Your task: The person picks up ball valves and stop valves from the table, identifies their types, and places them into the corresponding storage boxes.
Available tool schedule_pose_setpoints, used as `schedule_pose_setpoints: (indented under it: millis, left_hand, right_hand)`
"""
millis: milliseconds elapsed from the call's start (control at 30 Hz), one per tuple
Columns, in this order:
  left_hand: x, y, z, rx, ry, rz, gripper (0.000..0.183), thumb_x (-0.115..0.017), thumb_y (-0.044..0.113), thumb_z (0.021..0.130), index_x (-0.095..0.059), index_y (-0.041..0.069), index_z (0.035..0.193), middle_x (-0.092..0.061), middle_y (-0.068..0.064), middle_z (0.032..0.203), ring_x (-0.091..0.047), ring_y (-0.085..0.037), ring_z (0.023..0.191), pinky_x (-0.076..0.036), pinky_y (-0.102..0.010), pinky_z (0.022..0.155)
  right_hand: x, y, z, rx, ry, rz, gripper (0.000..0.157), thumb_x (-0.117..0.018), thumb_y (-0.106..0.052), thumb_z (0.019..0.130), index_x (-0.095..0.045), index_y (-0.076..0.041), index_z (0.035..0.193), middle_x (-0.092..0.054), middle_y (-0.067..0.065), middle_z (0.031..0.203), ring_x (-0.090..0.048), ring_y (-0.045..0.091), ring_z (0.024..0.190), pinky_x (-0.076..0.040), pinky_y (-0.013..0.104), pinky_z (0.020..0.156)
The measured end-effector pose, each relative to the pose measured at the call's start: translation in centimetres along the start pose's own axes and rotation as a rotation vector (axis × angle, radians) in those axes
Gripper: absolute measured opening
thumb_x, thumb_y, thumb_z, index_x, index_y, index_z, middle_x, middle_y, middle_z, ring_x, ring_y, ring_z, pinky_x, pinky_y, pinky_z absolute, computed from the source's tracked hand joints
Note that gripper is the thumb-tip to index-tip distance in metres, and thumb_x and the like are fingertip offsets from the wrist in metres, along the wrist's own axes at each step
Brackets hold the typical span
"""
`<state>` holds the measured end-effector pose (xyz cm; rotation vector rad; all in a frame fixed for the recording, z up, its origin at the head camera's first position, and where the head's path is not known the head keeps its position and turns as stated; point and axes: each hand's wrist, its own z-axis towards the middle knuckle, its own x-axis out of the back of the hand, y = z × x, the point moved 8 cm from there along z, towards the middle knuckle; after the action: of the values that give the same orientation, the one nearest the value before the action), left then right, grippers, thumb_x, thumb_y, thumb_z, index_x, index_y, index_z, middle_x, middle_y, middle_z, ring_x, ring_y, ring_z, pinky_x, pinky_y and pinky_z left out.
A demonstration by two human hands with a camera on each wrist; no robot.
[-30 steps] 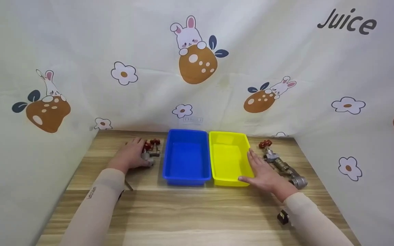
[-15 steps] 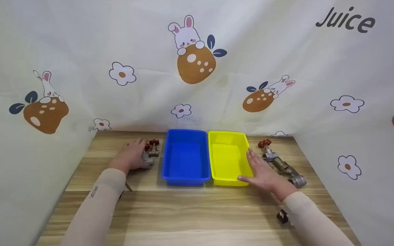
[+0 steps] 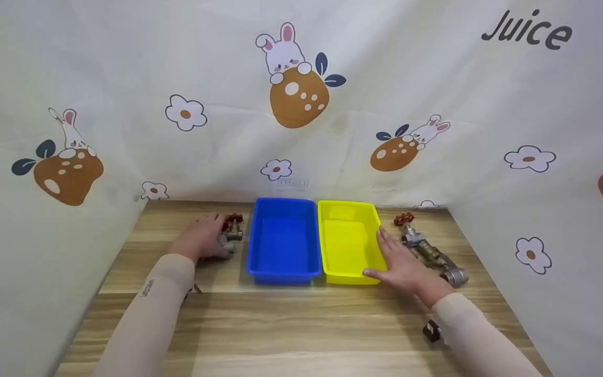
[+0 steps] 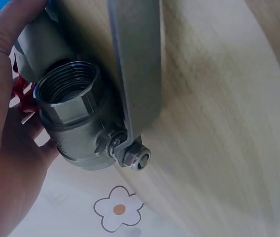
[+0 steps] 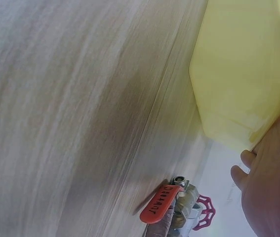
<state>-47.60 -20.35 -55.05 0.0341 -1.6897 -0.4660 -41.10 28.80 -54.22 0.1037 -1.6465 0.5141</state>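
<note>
My left hand [image 3: 202, 235] curves round a cluster of metal valves at the left of the blue bin. In the left wrist view, its thumb lies on a grey fitting [image 4: 43, 44], and its fingers reach behind a steel ball valve [image 4: 75, 118] with a flat lever [image 4: 137, 59]. Red handwheels [image 3: 234, 218] show beyond the fingers. My right hand [image 3: 401, 264] rests with extended fingers against the right side of the yellow bin [image 3: 351, 279], its thumb over the front rim. The blue bin [image 3: 284, 279] stands beside the yellow one; nothing lies in either.
Several valves [image 3: 427, 251] lie in a row to the right of the yellow bin, one with a red lever [image 5: 159, 205]. A small black part [image 3: 431, 331] lies by the right forearm. Printed cloth [image 3: 228, 146] surrounds the wooden table [image 3: 301, 330].
The left forearm and wrist have shifted slightly to the right, covering more of the thin rod beside them. The head view has drifted a little. The right hand stays against the yellow bin.
</note>
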Motion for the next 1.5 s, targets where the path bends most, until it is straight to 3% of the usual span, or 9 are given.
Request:
schedule_pose_setpoints:
  millis: [233, 500, 700, 1167, 1500]
  left_hand:
    - [0.2, 0.2, 0.2, -0.02, 0.027, 0.009, 0.109, -0.097, 0.041, 0.082, -0.041, -0.003, 0.164, -0.041, -0.033, 0.167, -0.042, -0.055, 0.152, -0.029, -0.069, 0.128]
    - [0.0, 0.2, 0.2, -0.007, 0.013, -0.011, 0.109, -0.095, 0.039, 0.082, -0.039, -0.003, 0.165, -0.035, -0.034, 0.171, -0.034, -0.056, 0.157, -0.027, -0.068, 0.13]
    - [-0.1, -0.2, 0.3, -0.002, 0.021, -0.015, 0.111, -0.095, 0.039, 0.08, -0.038, -0.004, 0.165, -0.036, -0.034, 0.17, -0.037, -0.055, 0.155, -0.029, -0.068, 0.129]
    - [1.7, 0.2, 0.0, -0.088, 0.117, -0.053, 0.099, -0.092, 0.033, 0.078, -0.044, -0.006, 0.156, -0.048, -0.031, 0.153, -0.049, -0.048, 0.138, -0.045, -0.066, 0.118]
    - [2.1, 0.2, -0.4, -0.09, 0.152, -0.116, 0.105, -0.091, 0.035, 0.077, -0.04, -0.003, 0.161, -0.041, -0.029, 0.159, -0.044, -0.047, 0.143, -0.044, -0.066, 0.118]
  right_hand:
    - [-0.1, 0.1, 0.0, 0.013, 0.007, 0.021, 0.112, -0.063, -0.067, 0.105, -0.007, 0.0, 0.175, -0.001, 0.018, 0.184, -0.013, 0.048, 0.167, -0.016, 0.065, 0.133]
    - [-0.2, 0.2, 0.0, 0.016, 0.017, 0.03, 0.114, -0.062, -0.07, 0.104, -0.009, 0.0, 0.175, -0.001, 0.018, 0.184, -0.013, 0.049, 0.167, -0.016, 0.067, 0.133]
    - [-0.1, 0.0, 0.1, 0.02, 0.019, 0.013, 0.112, -0.064, -0.067, 0.104, -0.01, 0.001, 0.175, -0.002, 0.019, 0.184, -0.013, 0.049, 0.167, -0.016, 0.067, 0.133]
    - [0.0, 0.1, 0.0, 0.004, 0.005, 0.021, 0.112, -0.063, -0.068, 0.104, -0.009, -0.001, 0.176, -0.002, 0.018, 0.184, -0.013, 0.048, 0.167, -0.016, 0.066, 0.133]
    - [0.0, 0.0, -0.2, 0.006, 0.006, 0.032, 0.113, -0.061, -0.069, 0.104, -0.007, 0.0, 0.176, -0.003, 0.02, 0.184, -0.014, 0.05, 0.167, -0.015, 0.066, 0.133]
